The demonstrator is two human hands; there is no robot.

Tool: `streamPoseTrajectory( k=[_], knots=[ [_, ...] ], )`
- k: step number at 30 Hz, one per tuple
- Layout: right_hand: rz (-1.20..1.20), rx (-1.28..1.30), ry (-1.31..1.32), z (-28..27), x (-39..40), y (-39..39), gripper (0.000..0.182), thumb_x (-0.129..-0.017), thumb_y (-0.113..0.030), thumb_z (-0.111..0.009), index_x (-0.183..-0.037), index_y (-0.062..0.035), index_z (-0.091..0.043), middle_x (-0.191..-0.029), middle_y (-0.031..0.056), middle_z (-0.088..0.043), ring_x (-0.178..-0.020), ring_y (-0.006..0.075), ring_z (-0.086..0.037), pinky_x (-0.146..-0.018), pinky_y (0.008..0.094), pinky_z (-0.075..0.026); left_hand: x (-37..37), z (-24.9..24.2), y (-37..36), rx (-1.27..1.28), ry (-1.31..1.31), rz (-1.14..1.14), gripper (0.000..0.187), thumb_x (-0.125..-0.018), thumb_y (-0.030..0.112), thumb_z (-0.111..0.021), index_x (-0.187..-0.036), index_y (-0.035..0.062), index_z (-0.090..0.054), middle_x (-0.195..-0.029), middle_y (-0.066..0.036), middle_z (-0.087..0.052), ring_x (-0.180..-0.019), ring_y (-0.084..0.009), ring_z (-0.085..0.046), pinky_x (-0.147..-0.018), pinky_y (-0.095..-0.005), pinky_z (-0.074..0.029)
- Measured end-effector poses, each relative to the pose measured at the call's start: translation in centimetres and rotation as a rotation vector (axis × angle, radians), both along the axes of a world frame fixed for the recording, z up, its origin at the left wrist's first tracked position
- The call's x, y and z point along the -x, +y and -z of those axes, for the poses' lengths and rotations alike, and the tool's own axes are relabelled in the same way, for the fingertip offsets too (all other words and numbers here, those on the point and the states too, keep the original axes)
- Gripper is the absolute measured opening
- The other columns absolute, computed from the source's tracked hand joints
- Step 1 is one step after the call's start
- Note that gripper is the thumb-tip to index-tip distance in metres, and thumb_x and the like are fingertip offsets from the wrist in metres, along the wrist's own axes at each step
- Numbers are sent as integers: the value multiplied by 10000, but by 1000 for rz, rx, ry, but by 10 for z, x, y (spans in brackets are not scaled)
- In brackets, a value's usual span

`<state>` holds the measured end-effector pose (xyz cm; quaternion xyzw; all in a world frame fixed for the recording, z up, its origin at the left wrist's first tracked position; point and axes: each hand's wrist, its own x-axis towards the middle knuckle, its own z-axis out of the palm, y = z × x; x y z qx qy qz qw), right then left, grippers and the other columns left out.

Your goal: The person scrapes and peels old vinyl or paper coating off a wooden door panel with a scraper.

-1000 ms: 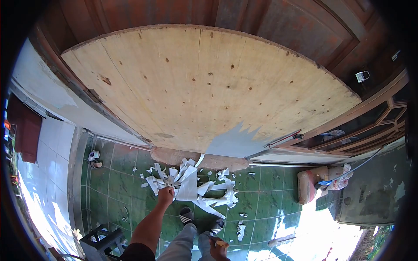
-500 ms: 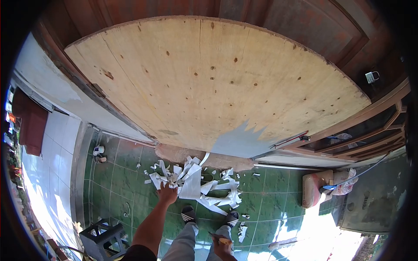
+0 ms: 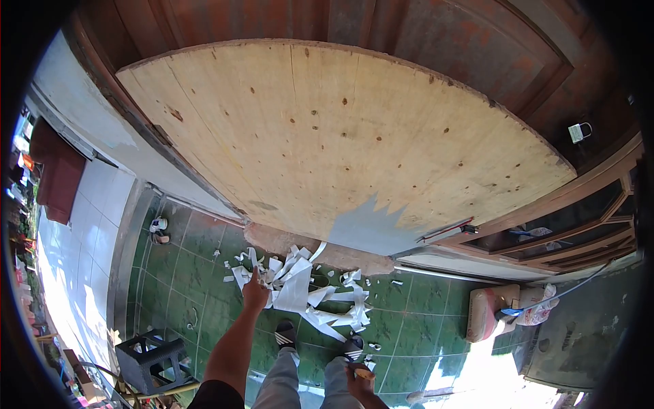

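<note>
My left hand [image 3: 255, 296] reaches down to the left side of a pile of torn white strips [image 3: 293, 290] on the floor. One finger is stretched out toward the strips; the other fingers are partly hidden, and whether they touch a strip is hard to tell. Close to my right leg, my right hand [image 3: 360, 387] is closed around a small tool with a wooden handle [image 3: 365, 373]. The tool's working end cannot be made out. My sandalled feet stand just behind the pile.
A large wooden board [image 3: 340, 136] with a grey patch leans against the door ahead. A dark plastic stool [image 3: 151, 361] stands at the lower left. To the right are a filled sack [image 3: 492, 313] and a padlock [image 3: 580, 132]. Small scraps dot the green tiles [image 3: 422, 293].
My left hand has shifted slightly left and its spread fingers have drawn together, with one pointing forward. My right hand has moved a little right with the tool turned. The view has shifted slightly.
</note>
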<state>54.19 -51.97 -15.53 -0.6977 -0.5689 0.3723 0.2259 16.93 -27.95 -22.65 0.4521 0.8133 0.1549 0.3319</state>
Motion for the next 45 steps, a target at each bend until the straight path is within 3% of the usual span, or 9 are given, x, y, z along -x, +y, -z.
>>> streamPoseTrajectory(
  k=[4,9,14,20,26,28,31,37,45],
  knots=[
    [7,-159,32,-5,-24,43,102,-886,-117,-771,-972,-63,-765,-959,103,-754,-884,306,-722,-802,421,-570,6,63,-15,-389,971,295,573,-864,225,-736,-1418,130,-619,-925,-134,-770,-938,-345,-731,-912,-574,-515],
    [103,-644,49,-65,-66,188,200,-776,103,-775,-912,-43,-777,-918,119,-756,-855,280,-717,-757,385,-570,14,32,2,247,373,236,382,-906,273,-723,-1266,149,-699,-954,-140,-769,-940,-394,-720,-905,-595,-509],
    [10,-1012,-101,-184,-107,327,187,-856,63,-763,-1019,-27,-749,-1001,135,-758,-931,287,-718,-856,402,-559,4,-8,-5,249,304,217,1105,-820,117,-753,-1668,279,-65,-1456,-215,-552,-1310,-398,-554,-925,-608,-495],
    [23,-1007,-255,-196,-116,396,108,-876,18,-758,-981,-7,-751,-976,117,-751,-932,277,-693,-870,385,-532,19,31,-21,40,427,204,597,-763,107,-790,-1342,183,-669,-1478,-194,-487,-1283,-360,-523,-964,-552,-419],
    [-45,-952,-160,-173,-115,402,106,-864,43,-748,-959,-4,-746,-979,113,-754,-939,270,-694,-878,379,-529,13,-4,-2,211,283,126,338,-864,265,-765,-1184,157,-743,-1411,-151,-577,-1267,-378,-518,-1001,-538,-386],
    [71,-985,-134,-188,-111,398,128,-838,67,-750,-941,-8,-740,-976,107,-755,-930,270,-697,-871,382,-532,17,75,-21,-88,649,104,319,-898,368,-741,-1117,138,-777,-1285,-127,-667,-1346,-385,-487,-1012,-572,-373],
    [-82,-961,-241,-169,-116,405,171,-814,48,-764,-966,-29,-750,-980,109,-766,-920,300,-714,-875,407,-530,28,96,-31,-351,944,268,428,-954,451,-668,-1209,117,-751,-1124,-100,-747,-1409,-389,-464,-1041,-631,-341],
    [-45,-999,-157,-192,-82,408,155,-817,58,-752,-949,-22,-747,-961,117,-755,-933,310,-708,-861,398,-546,22,26,0,168,270,355,555,-998,313,-592,-1508,110,-511,-1073,-124,-756,-1414,-396,-461,-1072,-692,-327],
    [-178,-1046,-298,-194,-78,418,245,-763,70,-717,-979,-44,-738,-981,120,-748,-901,315,-699,-818,413,-529,-12,-2,2,311,469,342,753,-939,204,-640,-1605,126,-298,-1538,-220,-473,-1508,-392,-351,-1158,-701,-280]
  ],
)
